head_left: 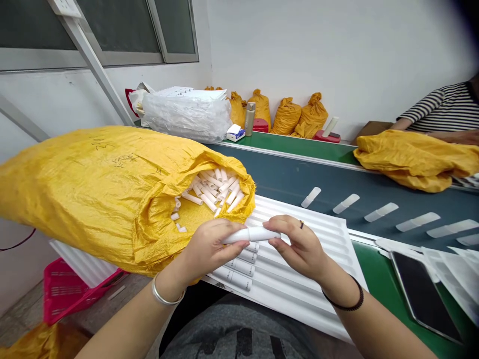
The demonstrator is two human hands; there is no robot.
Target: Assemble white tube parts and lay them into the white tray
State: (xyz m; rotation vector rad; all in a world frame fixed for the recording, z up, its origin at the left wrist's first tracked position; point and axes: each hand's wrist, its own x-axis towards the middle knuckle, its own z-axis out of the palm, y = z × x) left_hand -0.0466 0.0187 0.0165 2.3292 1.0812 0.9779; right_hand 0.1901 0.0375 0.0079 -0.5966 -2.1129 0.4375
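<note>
My left hand (217, 241) and my right hand (297, 244) both pinch one white plastic tube (257, 234), held level between them. The left fingers close on its wider end, and the right fingers grip the other end. Beneath the hands lies a white ridged tray (310, 264), where several printed white tubes (234, 278) rest in the grooves on its left side. A large yellow woven sack (112, 169) lies just left of the tray, its mouth open towards me. Many loose white tubes (215, 187) show inside it.
Translucent pieces (346, 203) lie spaced along a dark conveyor belt (284, 174) beyond the tray. A phone (424, 294) is on the green tabletop at right. Tied yellow bags (288, 117) stand by the wall. Another person's striped sleeve (430, 112) appears far right. A pink basket (71, 294) sits low at left.
</note>
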